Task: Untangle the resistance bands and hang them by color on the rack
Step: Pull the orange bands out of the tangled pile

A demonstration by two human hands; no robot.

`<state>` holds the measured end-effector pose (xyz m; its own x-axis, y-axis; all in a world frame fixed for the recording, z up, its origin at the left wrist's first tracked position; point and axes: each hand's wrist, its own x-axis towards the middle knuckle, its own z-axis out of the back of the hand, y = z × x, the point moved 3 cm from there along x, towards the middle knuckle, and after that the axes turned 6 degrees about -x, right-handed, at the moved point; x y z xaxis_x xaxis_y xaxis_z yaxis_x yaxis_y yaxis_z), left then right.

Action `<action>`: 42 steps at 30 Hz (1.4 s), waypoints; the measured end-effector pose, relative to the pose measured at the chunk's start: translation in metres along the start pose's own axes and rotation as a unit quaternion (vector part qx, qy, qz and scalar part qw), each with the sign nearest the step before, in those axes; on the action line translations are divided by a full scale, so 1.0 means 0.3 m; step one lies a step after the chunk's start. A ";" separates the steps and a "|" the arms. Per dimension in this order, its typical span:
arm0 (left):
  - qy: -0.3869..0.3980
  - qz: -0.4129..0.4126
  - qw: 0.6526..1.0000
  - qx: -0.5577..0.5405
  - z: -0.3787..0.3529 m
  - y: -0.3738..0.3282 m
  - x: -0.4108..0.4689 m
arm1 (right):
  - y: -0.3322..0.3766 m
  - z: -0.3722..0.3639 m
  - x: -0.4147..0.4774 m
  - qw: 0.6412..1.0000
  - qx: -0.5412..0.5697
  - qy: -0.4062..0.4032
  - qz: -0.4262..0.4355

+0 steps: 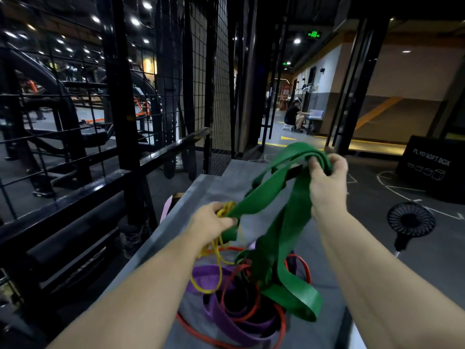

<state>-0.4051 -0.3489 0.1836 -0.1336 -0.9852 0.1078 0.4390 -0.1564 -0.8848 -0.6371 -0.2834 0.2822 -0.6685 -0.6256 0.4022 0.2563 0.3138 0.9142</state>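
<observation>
Wide green bands [279,222] hang in loops between my two hands above a grey box top [201,192]. My right hand [327,177] grips their upper bunch, raised at the right. Lower and to the left, my left hand [214,222] holds thin yellow bands [221,250] together with a fold of the green ones. Beneath lies a tangled pile: purple bands [226,321], red bands [251,316] and something black in the middle. The green loops trail down into that pile. A black wire-grid rack [176,71] stands at the left.
A pale pink band [164,210] hangs off the box's left edge. A small black fan [410,220] stands on the floor at the right, with a black plyo soft box [430,165] behind it. A person sits far down the corridor [294,117].
</observation>
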 end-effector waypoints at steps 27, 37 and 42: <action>0.057 -0.044 0.996 0.057 0.033 -0.080 0.020 | -0.179 -0.153 -0.138 0.815 -0.390 0.420 0.088; -0.006 0.031 0.999 -0.011 0.075 0.031 0.069 | -0.171 -0.071 -0.108 0.918 -0.020 0.390 -0.068; -0.032 0.058 0.997 -0.043 0.065 0.077 0.090 | -0.161 -0.048 -0.086 0.904 0.043 0.415 -0.097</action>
<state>-0.3813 -0.3805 0.1750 -0.0285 -0.9992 0.0287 0.3708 -0.0372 -0.9280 -0.6220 -0.2927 0.2284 0.0678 -0.9837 0.1664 0.1109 0.1731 0.9786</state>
